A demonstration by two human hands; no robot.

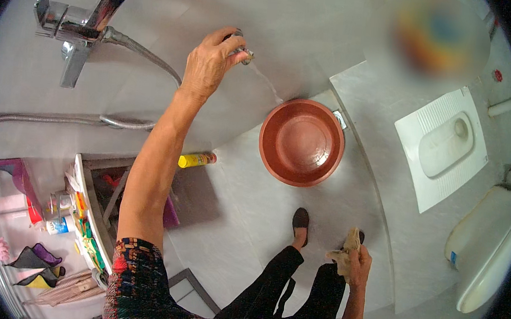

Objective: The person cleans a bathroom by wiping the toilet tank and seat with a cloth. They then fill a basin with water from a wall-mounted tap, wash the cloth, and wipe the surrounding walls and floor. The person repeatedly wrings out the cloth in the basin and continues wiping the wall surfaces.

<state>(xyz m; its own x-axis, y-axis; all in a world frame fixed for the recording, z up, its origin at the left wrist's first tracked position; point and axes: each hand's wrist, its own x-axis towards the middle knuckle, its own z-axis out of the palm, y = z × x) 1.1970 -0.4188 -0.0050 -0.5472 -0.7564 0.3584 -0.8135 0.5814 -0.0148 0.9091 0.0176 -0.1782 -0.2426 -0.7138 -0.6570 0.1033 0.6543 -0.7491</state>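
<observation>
Reddish-brown basin (302, 142) sits on the floor beneath the wall tap (244, 52). My left hand (206, 65) pinches that tap; my right hand (358, 265) clutches a cloth (344, 250). I'd turn gently, keeping the stream inside the basin.

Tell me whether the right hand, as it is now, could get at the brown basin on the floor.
Probably not without stooping: the right hand hangs low by the leg, gripping a crumpled cloth, so it is occupied. The floor between it and the brown basin looks clear.
</observation>
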